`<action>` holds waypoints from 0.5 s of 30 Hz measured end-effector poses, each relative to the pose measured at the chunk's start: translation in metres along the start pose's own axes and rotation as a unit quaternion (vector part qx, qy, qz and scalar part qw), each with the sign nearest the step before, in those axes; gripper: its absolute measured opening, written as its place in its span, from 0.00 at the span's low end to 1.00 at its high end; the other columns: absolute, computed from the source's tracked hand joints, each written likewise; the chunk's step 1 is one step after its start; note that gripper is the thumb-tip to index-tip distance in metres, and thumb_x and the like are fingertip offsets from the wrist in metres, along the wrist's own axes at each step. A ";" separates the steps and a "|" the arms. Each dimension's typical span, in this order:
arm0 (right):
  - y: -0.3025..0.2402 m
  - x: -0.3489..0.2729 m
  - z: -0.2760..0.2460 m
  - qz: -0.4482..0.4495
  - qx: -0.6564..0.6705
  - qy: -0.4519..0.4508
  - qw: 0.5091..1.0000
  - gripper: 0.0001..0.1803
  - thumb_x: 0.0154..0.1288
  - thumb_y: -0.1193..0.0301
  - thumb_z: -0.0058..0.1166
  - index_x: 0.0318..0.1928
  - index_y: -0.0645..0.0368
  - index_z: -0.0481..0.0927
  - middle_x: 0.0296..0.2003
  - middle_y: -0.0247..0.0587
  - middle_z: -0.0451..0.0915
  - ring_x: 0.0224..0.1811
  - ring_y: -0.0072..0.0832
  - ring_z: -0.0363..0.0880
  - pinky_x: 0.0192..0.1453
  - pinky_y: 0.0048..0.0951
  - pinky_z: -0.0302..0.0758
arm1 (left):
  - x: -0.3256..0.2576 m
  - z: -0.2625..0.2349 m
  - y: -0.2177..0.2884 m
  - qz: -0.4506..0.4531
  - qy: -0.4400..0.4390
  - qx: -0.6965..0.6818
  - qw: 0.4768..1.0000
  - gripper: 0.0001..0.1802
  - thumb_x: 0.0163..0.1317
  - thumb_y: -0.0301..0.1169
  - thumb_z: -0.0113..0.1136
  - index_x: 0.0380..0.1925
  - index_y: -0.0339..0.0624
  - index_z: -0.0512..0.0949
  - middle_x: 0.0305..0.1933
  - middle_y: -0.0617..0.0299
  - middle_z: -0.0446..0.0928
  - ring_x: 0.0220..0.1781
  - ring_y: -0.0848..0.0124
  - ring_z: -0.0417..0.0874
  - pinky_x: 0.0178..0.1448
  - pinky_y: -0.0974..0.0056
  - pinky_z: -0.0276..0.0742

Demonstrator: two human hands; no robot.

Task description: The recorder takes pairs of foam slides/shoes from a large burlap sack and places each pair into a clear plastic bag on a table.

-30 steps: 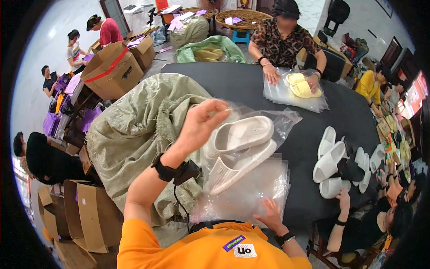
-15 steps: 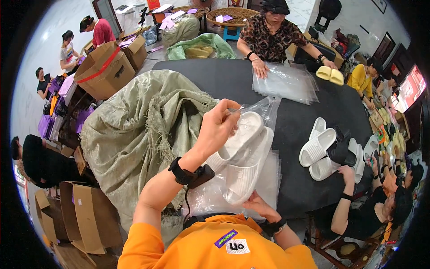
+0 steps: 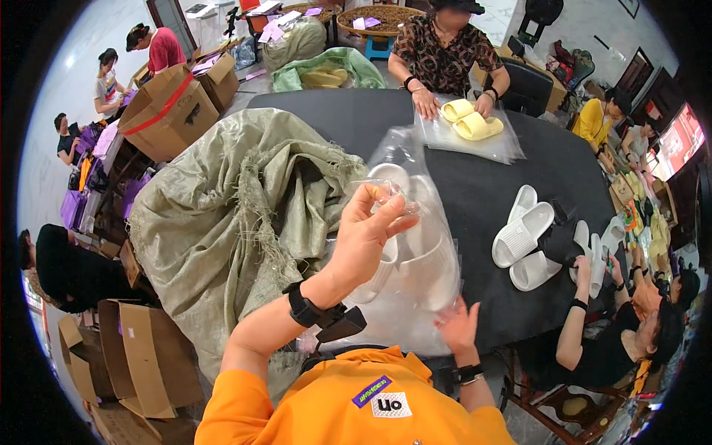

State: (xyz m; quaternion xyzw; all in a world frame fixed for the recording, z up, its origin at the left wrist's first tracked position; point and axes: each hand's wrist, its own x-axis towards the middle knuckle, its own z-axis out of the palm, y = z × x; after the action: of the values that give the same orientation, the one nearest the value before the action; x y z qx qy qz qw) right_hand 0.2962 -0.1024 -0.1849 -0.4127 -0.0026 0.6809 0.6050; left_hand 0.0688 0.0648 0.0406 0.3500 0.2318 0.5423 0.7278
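A pair of white slide slippers (image 3: 429, 263) lies in front of me, seen through a clear plastic bag (image 3: 406, 148); they seem to be inside it. My left hand (image 3: 374, 226) is above them, its thumb and fingers pinching a crumpled part of the clear plastic. Beside the lower right edge of the plastic, my right hand (image 3: 458, 326) is open with its fingers spread. More flat clear bags (image 3: 415, 337) lie beneath the slippers on the dark table (image 3: 478, 200).
A large grey-green woven sack (image 3: 215, 200) covers the table's left side. White slippers (image 3: 523, 237) lie on the right, near a seated co-worker. Across the table, another person (image 3: 449, 55) handles yellow slippers (image 3: 472, 121) on clear bags. Cardboard boxes (image 3: 159, 356) stand at lower left.
My right hand has left the slippers' heel end, moved right and opened. The plastic now covers the slippers. My left hand came slightly nearer. The person opposite has moved yellow slippers onto their bags.
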 end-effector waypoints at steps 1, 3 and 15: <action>0.008 0.000 0.002 0.000 0.001 0.002 1.000 0.37 0.59 0.35 0.29 0.61 0.45 0.59 0.55 0.44 0.67 0.51 0.41 0.68 0.49 0.42 0.66 | -0.001 0.003 -0.005 0.000 0.011 -0.009 1.000 0.05 0.61 0.28 0.52 0.30 0.46 0.66 0.40 0.66 0.72 0.43 0.68 0.79 0.48 0.62 0.75; 0.022 -0.005 0.013 0.093 -0.030 -0.116 0.988 0.39 0.58 0.34 0.28 0.62 0.45 0.59 0.57 0.45 0.65 0.54 0.42 0.66 0.52 0.43 0.65 | -0.006 0.006 -0.013 -0.009 0.015 -0.026 1.000 0.05 0.61 0.26 0.53 0.30 0.45 0.67 0.40 0.66 0.72 0.43 0.70 0.79 0.49 0.62 0.75; -0.018 0.021 0.050 -0.144 -0.371 0.050 0.916 0.33 0.60 0.64 0.49 0.63 0.58 0.55 0.58 0.42 0.60 0.56 0.27 0.63 0.54 0.31 0.63 | -0.033 -0.031 0.006 0.358 -0.113 0.677 0.633 0.06 0.54 0.30 0.59 0.27 0.42 0.72 0.24 0.60 0.73 0.26 0.57 0.74 0.29 0.61 0.67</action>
State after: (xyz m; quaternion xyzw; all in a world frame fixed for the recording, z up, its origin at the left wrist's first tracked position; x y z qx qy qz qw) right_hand 0.2841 -0.0554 -0.1551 -0.6360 -0.2846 0.5151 0.4991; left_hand 0.0328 0.0419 0.0241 0.8589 0.3064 0.4067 0.0557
